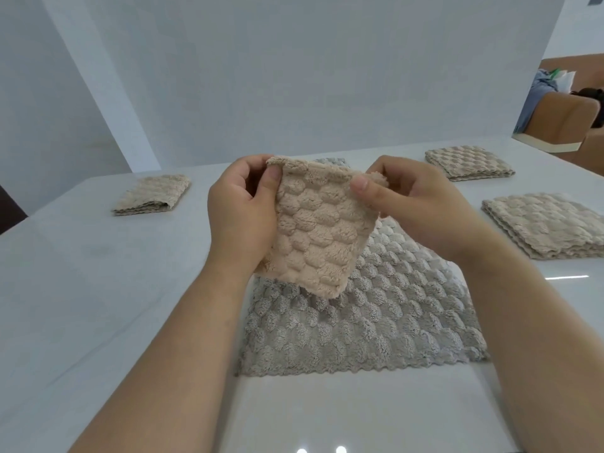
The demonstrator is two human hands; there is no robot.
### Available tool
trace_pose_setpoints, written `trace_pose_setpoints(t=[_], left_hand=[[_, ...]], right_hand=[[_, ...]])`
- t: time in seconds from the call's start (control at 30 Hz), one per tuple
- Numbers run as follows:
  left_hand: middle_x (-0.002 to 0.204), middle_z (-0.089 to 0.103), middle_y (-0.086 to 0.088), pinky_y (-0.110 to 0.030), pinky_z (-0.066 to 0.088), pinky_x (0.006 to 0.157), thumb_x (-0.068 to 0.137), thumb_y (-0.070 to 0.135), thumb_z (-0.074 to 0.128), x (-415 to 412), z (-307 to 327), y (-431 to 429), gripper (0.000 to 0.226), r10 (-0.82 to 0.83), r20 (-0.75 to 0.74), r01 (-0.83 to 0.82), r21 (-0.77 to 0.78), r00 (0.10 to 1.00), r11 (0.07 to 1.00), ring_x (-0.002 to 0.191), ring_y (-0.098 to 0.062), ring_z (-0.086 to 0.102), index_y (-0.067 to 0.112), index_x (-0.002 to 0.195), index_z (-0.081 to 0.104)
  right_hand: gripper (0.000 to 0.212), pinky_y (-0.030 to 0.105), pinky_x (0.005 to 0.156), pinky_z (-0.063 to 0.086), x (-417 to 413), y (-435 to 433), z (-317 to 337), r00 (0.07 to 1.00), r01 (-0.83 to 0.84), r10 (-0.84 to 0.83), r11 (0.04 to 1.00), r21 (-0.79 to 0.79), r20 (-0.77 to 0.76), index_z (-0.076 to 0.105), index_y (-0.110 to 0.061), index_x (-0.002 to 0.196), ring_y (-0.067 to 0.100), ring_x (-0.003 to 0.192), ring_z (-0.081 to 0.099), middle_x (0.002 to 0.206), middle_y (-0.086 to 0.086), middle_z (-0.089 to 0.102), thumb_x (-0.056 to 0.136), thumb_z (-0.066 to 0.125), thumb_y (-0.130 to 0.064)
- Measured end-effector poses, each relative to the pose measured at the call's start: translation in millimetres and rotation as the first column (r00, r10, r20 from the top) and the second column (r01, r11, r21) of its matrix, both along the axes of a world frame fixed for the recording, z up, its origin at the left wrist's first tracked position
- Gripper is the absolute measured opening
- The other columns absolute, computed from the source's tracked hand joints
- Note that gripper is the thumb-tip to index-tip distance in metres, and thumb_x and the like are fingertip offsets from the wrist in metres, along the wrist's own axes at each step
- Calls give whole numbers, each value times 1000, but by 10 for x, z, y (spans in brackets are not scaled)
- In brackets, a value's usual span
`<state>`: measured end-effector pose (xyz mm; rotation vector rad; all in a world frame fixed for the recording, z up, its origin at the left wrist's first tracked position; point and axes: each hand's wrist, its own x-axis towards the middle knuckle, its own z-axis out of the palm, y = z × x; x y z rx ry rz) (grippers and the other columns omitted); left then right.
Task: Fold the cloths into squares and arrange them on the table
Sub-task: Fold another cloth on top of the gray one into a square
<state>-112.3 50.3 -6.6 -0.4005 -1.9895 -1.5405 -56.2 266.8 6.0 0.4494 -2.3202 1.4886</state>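
A small beige cloth [313, 230] with a bubbled pile is held up above the white table [98, 289] by its two upper corners. The upper left corner is pinched between the thumb and curled fingers of the left hand [242, 207], whose palm lies against the cloth's left edge. The upper right corner is pinched between the thumb and forefinger of the right hand [415, 204], the other fingers being curled behind. The cloth hangs clear of the table, slightly tilted, with its lower edge over a larger grey cloth [376, 322]. That cloth is spread flat on the table beneath both hands, its scalloped near edge turned towards the person. Three more cloths are seen folded into squares on the table. The left folded cloth [152, 194] lies well apart at the far left. The far folded cloth [469, 166] lies near the back edge on the right. The near folded cloth [549, 223], thick with layers, lies at the right edge of the view. A plain white wall [294, 76] stands behind the table.
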Motion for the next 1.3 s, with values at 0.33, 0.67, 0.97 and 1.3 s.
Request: trace_pose_setpoints(t=[0.33, 0.67, 0.97, 1.3], left_hand=[[86, 73, 9, -38, 57, 82, 97, 25, 64, -40, -73, 15, 7, -42, 82, 38, 59, 996, 998, 79, -8, 68, 32, 98, 66], [107, 75, -6, -50, 55, 95, 77, 71, 67, -38, -69, 76, 69, -230, 399, 148, 226, 888, 963, 101, -26, 71, 17, 120, 70], [102, 76, -2, -57, 50, 100, 78, 48, 52, 1, -98, 185, 39, -167, 466, 93, 178, 869, 980, 103, -25, 69, 18, 91, 74], [76, 58, -3, -18, 43, 63, 106, 45, 42, -13, -229, 204, 38, 56, 214, -54, -15, 975, 998, 62, 2, 50, 13, 89, 51]], right_hand=[[37, 34, 60, 46, -61, -65, -77, 958, 286, -285, 955, 80, -16, 59, -19, 88, 21, 62, 57, 74, 6, 69, 90, 68, -54], [27, 27, 55, 44, -81, -174, -168, 925, 355, -367, 928, -116, -104, 56, -34, 111, 7, 55, 49, 68, 2, 57, 91, 73, -39], [41, 15, 62, 44, -109, -200, -190, 927, 365, -373, 917, -160, -25, 64, -35, 123, 2, 62, 51, 75, -8, 56, 86, 76, -48], [53, 36, 71, 57, -265, -367, -376, 919, 349, -295, 917, -194, 262, 62, -10, 92, 11, 65, 66, 73, 0, 70, 93, 56, -63]])
